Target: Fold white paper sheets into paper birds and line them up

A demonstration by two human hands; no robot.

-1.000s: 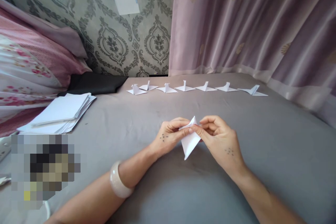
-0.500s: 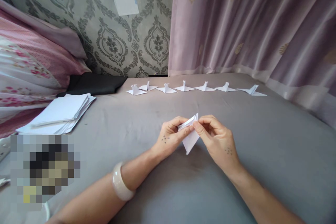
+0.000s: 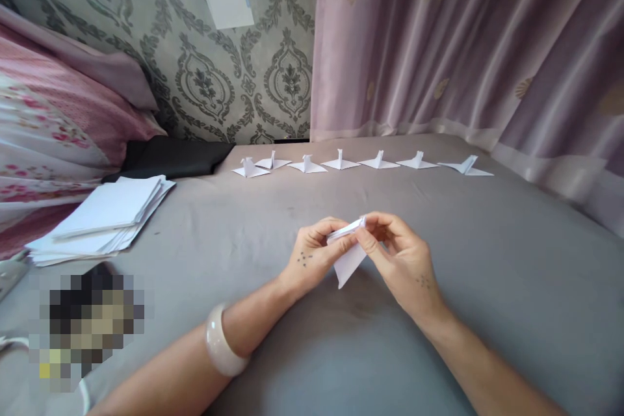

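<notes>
A folded piece of white paper (image 3: 349,264) is held between my two hands above the grey sheet, one pointed corner hanging down. My left hand (image 3: 316,248) pinches its left side, thumb on the near face and fingers behind. At the upper right end, my right hand (image 3: 397,250) grips the narrow folded tip between thumb and forefinger. The other right fingers curl behind it. Farther back, several folded paper birds (image 3: 340,160) stand in a row, wings spread flat and necks up.
A stack of white paper (image 3: 110,208) lies at the left, near a black cloth or bag (image 3: 175,156). A blurred-out dark object (image 3: 92,312) sits at lower left beside a white cable (image 3: 85,396). Pink curtains (image 3: 414,45) hang behind the grey sheet (image 3: 511,273).
The narrow tip of the folded paper, which stuck up at the right, now sits lower between my right thumb and fingers. Both hands stay in nearly the same place.
</notes>
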